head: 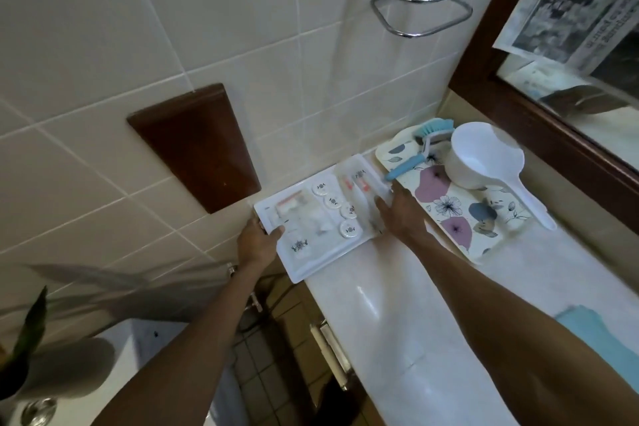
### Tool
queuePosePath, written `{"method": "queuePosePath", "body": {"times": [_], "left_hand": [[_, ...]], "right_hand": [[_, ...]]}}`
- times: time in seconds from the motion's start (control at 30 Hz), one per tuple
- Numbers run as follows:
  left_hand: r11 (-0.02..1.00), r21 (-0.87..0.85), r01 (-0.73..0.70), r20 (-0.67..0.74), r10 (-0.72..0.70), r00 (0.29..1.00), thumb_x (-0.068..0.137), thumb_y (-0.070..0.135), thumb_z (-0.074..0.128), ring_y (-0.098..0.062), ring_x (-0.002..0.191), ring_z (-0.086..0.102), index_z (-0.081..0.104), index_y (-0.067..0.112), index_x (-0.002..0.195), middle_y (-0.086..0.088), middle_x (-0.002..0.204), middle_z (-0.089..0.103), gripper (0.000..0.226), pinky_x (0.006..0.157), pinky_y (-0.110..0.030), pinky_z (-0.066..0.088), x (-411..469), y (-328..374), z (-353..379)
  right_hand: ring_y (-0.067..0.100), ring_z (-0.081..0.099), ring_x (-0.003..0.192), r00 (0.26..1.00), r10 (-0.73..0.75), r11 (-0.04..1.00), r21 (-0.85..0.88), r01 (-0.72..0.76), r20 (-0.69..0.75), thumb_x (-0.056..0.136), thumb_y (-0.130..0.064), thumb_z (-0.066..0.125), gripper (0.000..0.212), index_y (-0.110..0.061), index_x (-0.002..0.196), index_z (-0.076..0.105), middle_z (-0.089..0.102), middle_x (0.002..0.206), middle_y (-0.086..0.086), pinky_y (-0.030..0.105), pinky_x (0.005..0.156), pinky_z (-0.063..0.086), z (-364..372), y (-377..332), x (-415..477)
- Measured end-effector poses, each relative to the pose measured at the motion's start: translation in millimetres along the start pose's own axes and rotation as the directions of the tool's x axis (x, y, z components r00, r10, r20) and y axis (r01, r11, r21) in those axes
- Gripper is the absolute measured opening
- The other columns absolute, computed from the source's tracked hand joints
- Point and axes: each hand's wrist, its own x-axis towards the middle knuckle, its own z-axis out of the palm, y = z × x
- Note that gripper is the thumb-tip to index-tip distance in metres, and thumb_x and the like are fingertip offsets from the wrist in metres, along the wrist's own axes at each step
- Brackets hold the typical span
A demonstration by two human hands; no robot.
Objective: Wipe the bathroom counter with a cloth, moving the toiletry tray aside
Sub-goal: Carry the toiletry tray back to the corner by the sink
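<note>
Floral mat beside toiletry tray, perhaps touching.

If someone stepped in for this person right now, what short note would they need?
Left hand: gripping the near-left edge of the white toiletry tray.
Right hand: on the tray's right edge.
The tray sits at the counter's left end, partly overhanging it, beside the floral mat holding a brush and scoop.
A blue cloth lies on the counter at right, unused.
Done: tray grasped.
Left: set the tray aside, take the cloth, wipe.
</note>
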Motion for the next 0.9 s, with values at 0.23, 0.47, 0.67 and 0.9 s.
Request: {"method": "queuePosePath", "body": {"times": [0.23, 0.47, 0.67, 0.9], "left_hand": [[0.994, -0.074, 0.076, -0.006, -0.077, 0.997, 0.089, 0.013, 0.072, -0.032, 0.106, 0.066, 0.064, 0.009, 0.121, -0.011, 0.121, 0.069, 0.034, 0.077, -0.03, 0.047, -16.5, 0.6, -0.1], [0.997, -0.06, 0.058, 0.047, -0.055, 0.997, 0.087, 0.015, 0.073, -0.028, 0.097, 0.068, 0.065, 0.012, 0.113, -0.009, 0.114, 0.07, 0.027, 0.075, -0.034, 0.055, -63.7, -9.5, -5.6], [0.988, -0.154, -0.031, 0.097, 0.047, 0.994, 0.092, 0.008, 0.064, -0.02, 0.089, 0.064, 0.063, 0.014, 0.122, -0.002, 0.107, 0.068, 0.03, 0.066, -0.024, 0.049, -118.6, 5.7, -3.9], [0.937, -0.243, -0.251, 0.137, 0.289, 0.947, 0.094, 0.006, 0.056, -0.024, 0.09, 0.061, 0.064, 0.012, 0.12, 0.001, 0.092, 0.063, 0.028, 0.063, -0.024, 0.045, -217.3, 60.7, 18.7]], "right_hand": [[0.037, 0.055, 0.119, 0.993, 0.102, 0.993, 0.057, -0.105, 0.053, 0.09, -0.045, 0.064, 0.062, -0.002, 0.133, 0.053, 0.058, 0.128, 0.023, 0.038, 0.096, 0.043, -1.0, 12.6, -26.5], [0.032, 0.069, 0.087, 0.977, 0.201, 0.957, 0.2, -0.211, 0.07, 0.077, -0.057, 0.069, 0.062, -0.016, 0.12, 0.051, 0.067, 0.108, 0.009, 0.046, 0.078, 0.057, -10.6, 43.0, -99.1], [0.029, 0.066, 0.08, 0.973, 0.227, 0.927, 0.295, -0.231, 0.048, 0.078, -0.051, 0.074, 0.057, -0.018, 0.113, 0.044, 0.063, 0.099, 0.005, 0.049, 0.07, 0.059, -45.2, 70.6, -176.5], [0.029, 0.065, 0.083, 0.932, 0.31, 0.876, 0.437, -0.204, -0.187, 0.084, -0.041, 0.073, 0.051, -0.015, 0.115, 0.041, 0.059, 0.095, 0.002, 0.051, 0.068, 0.059, -113.8, 115.5, -300.9]]}}
